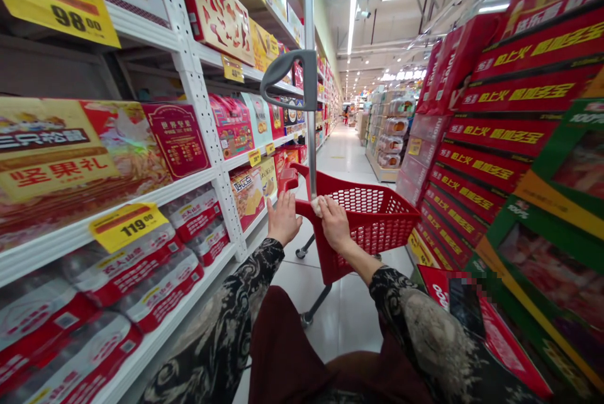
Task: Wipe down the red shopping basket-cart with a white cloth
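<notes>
A red plastic wheeled shopping basket (330, 253) with perforated sides stands before me. From it rises a metal pole (310, 146) with a grey loop handle (290, 81). My left hand (284, 218) is at the basket's near left corner, its fingers stretched out and holding nothing. At the near rim, right beside the pole's base, my right hand (335, 221) has its fingers closed over a small crumpled whitish cloth or tissue (317, 206), pressed against the red plastic. Whether the tissue is paper or fabric cannot be made out.
White shelves (189, 77) with boxed goods and wrapped bottle packs (163, 291) line the left. Stacked red cartons (491, 165) and green boxes (533, 240) crowd the right. A dark phone-like object (465, 306) lies on a red box. The tiled aisle (342, 146) runs ahead.
</notes>
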Tool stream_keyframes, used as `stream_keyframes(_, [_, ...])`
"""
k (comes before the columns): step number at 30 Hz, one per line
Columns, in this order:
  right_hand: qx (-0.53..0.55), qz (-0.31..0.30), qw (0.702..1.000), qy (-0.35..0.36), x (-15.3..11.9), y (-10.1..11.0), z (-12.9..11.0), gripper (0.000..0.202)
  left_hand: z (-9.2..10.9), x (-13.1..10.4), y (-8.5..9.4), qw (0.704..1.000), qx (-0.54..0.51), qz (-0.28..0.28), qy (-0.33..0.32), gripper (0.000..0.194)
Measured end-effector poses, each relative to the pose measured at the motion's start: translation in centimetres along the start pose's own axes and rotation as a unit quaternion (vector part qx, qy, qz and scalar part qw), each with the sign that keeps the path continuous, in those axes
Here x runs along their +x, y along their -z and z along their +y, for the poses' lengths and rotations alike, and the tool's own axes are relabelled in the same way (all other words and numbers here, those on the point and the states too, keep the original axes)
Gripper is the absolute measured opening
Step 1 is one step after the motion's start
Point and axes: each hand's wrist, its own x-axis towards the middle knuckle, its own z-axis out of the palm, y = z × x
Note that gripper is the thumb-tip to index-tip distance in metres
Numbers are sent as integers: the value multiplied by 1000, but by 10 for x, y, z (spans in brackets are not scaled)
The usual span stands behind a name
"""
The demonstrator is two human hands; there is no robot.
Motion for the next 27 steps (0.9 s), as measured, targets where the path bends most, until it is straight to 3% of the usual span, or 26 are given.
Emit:
stream_keyframes(6, [57,-13,994,-93,-12,-12,-7,53,11,-5,-5,998,-26,37,35,67])
stream_keyframes(16, [91,-68,985,-133,-9,-1,16,59,35,-9,-5,998,-32,48,17,70])
stream_keyframes(24, [134,38,969,-205,-20,10,29,55,65,-8,0,999,-41,24,-15,67])
stream_keyframes(27, [122,43,968,-213,-21,23,22,51,76,-8,5,998,-50,21,-34,64])
